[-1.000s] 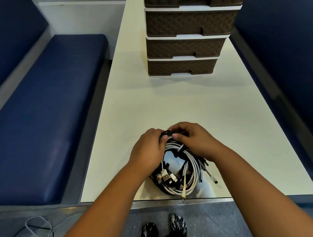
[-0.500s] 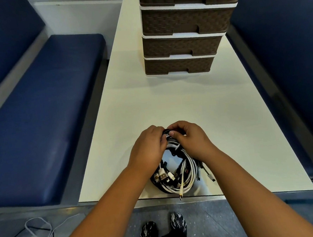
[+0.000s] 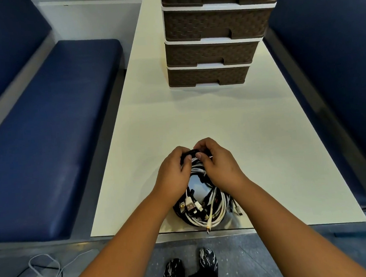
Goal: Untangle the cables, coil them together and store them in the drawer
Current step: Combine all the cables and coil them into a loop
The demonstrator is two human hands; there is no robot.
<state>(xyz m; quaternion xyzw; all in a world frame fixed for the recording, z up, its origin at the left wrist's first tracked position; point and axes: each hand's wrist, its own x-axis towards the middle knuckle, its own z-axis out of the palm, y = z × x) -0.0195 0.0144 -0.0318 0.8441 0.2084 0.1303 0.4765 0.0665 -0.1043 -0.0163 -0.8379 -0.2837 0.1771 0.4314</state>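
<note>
Two hands grip the far arc of a round bundle of coiled black and white cables [image 3: 205, 203] lying at the near edge of the cream rectangular table [image 3: 198, 116]. Left hand [image 3: 175, 173] and right hand [image 3: 217, 164] have fingers curled round the strands; a dark band, possibly a tie, sits between the thumbs. Untangling and coiling appear complete; securing appears in progress. Plug ends hang loose at the near side. Storage remains: the brown woven-pattern drawer unit [image 3: 213, 51] stands well apart, all visible drawers closed.
</note>
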